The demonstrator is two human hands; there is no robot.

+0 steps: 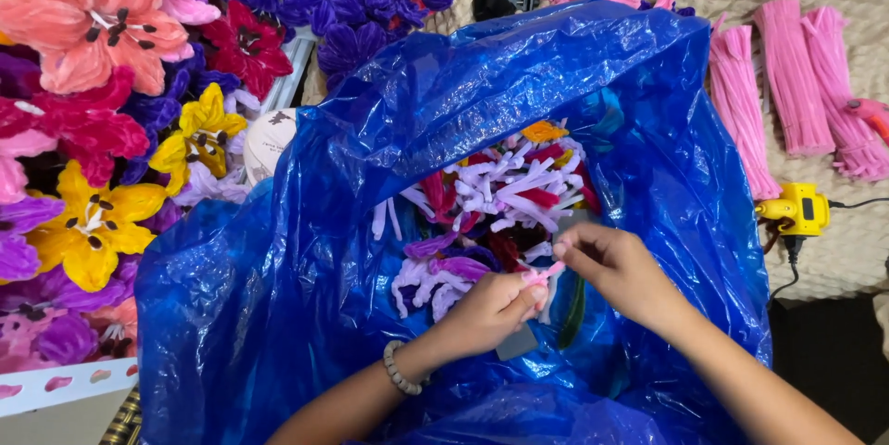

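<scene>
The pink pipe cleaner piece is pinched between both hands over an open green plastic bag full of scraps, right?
Not quite: the plastic bag is blue, not green. The head view shows both the left hand and right hand pinching the pink pipe cleaner piece over it.

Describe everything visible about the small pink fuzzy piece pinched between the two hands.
The pink fuzzy piece looks like a short length of chenille stem, pale pink and slightly bent. The left hand pinches its lower end, and the right hand grips the upper end with its fingertips. It is held over the open mouth of the blue plastic bag; most of its length is hidden by the fingers.
</scene>
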